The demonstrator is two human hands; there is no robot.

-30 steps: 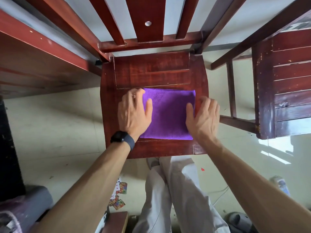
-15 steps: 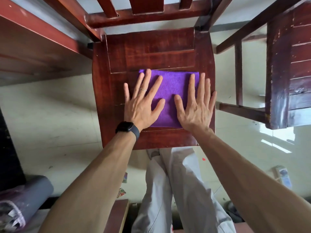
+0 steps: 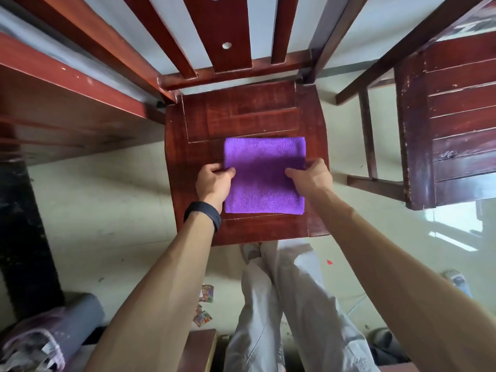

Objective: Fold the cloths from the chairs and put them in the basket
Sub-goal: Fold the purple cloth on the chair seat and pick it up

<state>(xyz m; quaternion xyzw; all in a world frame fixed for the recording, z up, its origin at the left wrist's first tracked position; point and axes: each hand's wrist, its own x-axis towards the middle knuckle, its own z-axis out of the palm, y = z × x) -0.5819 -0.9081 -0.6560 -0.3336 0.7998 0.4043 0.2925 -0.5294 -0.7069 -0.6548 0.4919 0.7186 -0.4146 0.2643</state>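
A purple cloth [image 3: 264, 167], folded into a neat square, lies flat on the seat of a dark red wooden chair [image 3: 241, 116]. My left hand [image 3: 214, 181], with a black band on the wrist, pinches the cloth's left edge about halfway along. On the opposite side my right hand [image 3: 311, 175] pinches the right edge at the same height. Both hands have fingers curled onto the cloth. No basket is in view.
A second wooden chair [image 3: 456, 124] stands to the right, and a red wooden table edge [image 3: 67, 84] runs along the left. A grey roll [image 3: 53, 334] lies on the floor at lower left. My legs in pale trousers [image 3: 290, 318] stand below the seat.
Both hands lay flat with spread fingers, pressing the cloth down. They have since slid apart to its left and right edges and curled shut on them.
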